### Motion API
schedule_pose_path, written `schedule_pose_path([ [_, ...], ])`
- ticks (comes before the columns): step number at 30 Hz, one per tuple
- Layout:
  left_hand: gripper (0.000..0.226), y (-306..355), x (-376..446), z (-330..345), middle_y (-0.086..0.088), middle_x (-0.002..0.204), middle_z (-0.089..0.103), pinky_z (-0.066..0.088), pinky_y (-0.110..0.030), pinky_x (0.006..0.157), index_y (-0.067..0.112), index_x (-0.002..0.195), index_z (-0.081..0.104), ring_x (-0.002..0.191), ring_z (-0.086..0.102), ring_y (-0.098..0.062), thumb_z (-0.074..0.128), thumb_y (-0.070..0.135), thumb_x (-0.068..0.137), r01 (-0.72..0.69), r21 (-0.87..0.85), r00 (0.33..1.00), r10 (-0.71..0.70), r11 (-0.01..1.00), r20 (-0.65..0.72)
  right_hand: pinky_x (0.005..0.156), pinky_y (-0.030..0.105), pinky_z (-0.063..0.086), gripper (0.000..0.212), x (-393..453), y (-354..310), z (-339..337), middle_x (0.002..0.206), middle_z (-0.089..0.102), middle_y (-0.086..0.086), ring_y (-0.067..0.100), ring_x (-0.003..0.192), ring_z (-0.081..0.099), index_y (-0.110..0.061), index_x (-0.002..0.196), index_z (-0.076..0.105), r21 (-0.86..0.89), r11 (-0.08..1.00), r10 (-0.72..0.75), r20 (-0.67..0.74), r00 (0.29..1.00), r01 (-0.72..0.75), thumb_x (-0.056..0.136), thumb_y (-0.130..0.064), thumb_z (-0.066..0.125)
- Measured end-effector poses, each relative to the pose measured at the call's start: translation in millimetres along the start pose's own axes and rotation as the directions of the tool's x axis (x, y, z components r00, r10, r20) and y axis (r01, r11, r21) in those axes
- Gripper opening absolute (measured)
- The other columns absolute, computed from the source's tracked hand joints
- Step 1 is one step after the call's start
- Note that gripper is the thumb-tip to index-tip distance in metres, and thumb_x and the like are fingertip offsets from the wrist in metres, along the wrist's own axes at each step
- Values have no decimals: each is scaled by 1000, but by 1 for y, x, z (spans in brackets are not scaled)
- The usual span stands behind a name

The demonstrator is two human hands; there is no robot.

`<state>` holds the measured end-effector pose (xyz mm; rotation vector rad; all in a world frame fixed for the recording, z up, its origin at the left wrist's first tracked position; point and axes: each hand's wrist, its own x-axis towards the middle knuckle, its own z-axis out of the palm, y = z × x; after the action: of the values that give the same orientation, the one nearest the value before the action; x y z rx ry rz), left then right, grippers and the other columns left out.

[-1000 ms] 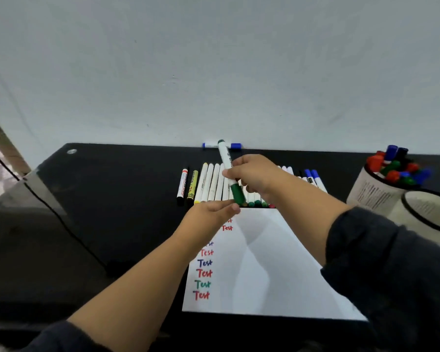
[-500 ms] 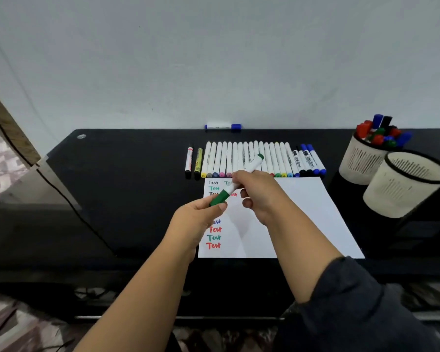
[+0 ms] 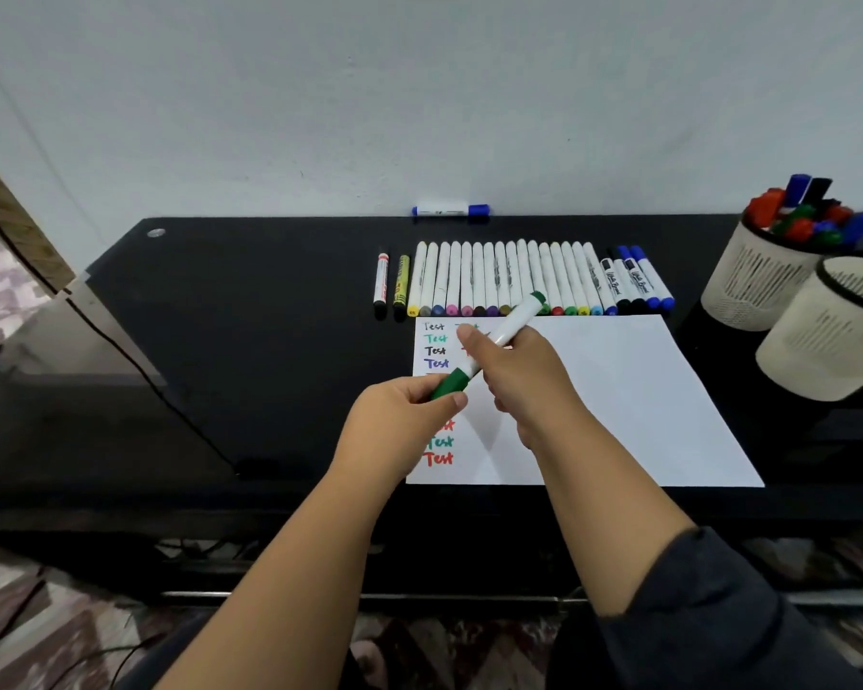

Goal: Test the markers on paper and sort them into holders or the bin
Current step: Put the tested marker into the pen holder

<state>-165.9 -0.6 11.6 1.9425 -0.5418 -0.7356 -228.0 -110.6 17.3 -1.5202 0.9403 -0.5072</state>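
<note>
Bench: glossy black bench [image 3: 280,311], set against a pale wall.
Paper: white rectangular sheet [image 3: 619,390], lying flat near the front edge, "Test" written down its left side in black, green, blue and red.
Holders: two cream slotted cylindrical holders at right; far one [image 3: 748,286] packed with red, blue, green and black caps; near one [image 3: 828,341] showing nothing inside.
Row: white-barrelled markers [image 3: 509,276], laid side by side just behind the paper.
Marker: white-barrelled marker with green cap [image 3: 489,351], held above the paper; long axis diagonal, cap end low and left, green tail high and right.
Right hand [image 3: 524,376]: curled round the barrel.
Left hand [image 3: 399,420]: pinched on the green cap, so nearer the end to be pulled; judged as uncapping, pull along the axis.
</note>
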Motion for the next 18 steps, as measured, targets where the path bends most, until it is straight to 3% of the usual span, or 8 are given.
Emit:
schedule_pose_path([
  [2, 26, 1, -1, 2, 13, 83, 66, 44, -19, 55, 36, 114, 65, 70, 59, -6, 62, 35, 88, -20, 132, 999, 24, 991, -22, 54, 23, 37, 22, 1, 3, 4, 71, 59, -3, 9, 62, 53, -15, 82, 55, 16, 1000, -19, -40, 999, 19, 88, -34, 64],
  [4, 23, 1, -2, 4, 12, 76, 64, 43, -23, 54, 38, 112, 65, 64, 57, -8, 59, 37, 90, -68, 267, 995, 84, 961, -50, 57, 24, 42, 22, 2, 4, 8, 81, 66, 0, 12, 71, 60, -12, 90, 58, 33, 999, -21, -85, 996, 24, 87, -33, 65],
  [6, 19, 0, -2, 5, 10, 74, 62, 47, -29, 58, 34, 107, 66, 63, 57, -11, 58, 38, 90, -110, 371, 987, 146, 922, -68, 55, 24, 40, 19, 2, 5, 10, 77, 62, -2, 10, 68, 57, -10, 91, 57, 17, 1000, -15, -114, 993, 17, 88, -28, 62],
  [8, 19, 0, -3, 6, 9, 76, 61, 49, -31, 61, 32, 106, 65, 67, 60, -13, 56, 39, 91, -118, 427, 987, 155, 897, -53, 51, 23, 34, 15, 1, 5, 10, 65, 53, -4, 8, 59, 49, -11, 78, 52, -17, 1000, -18, -122, 992, 16, 89, -20, 57],
  [13, 4, 3, -4, 4, 1, 81, 68, 46, -30, 60, 33, 87, 66, 66, 60, -15, 63, 33, 88, -35, 170, 999, 35, 985, 7, 34, 13, 28, 20, 2, 1, 8, 59, 48, -7, 3, 45, 42, -14, 71, 46, 8, 1000, 23, -88, 996, -23, 90, -14, 52],
  [16, 13, 2, -3, 0, 2, 86, 71, 53, -38, 80, 31, 72, 67, 89, 67, -24, 66, 29, 85, 5, 39, 999, -7, 999, 38, 34, 14, 27, 26, 2, -1, 7, 49, 44, -10, -1, 28, 38, -15, 66, 43, 25, 999, 21, -50, 999, -20, 90, -12, 51],
  [18, 16, 0, -2, 0, 2, 85, 72, 53, -42, 86, 33, 69, 66, 93, 67, -24, 67, 29, 84, 6, 23, 999, -7, 1000, 33, 36, 15, 27, 27, 3, -2, 7, 48, 43, -10, -1, 26, 37, -15, 65, 42, 13, 1000, 21, -37, 999, -21, 90, -13, 51],
])
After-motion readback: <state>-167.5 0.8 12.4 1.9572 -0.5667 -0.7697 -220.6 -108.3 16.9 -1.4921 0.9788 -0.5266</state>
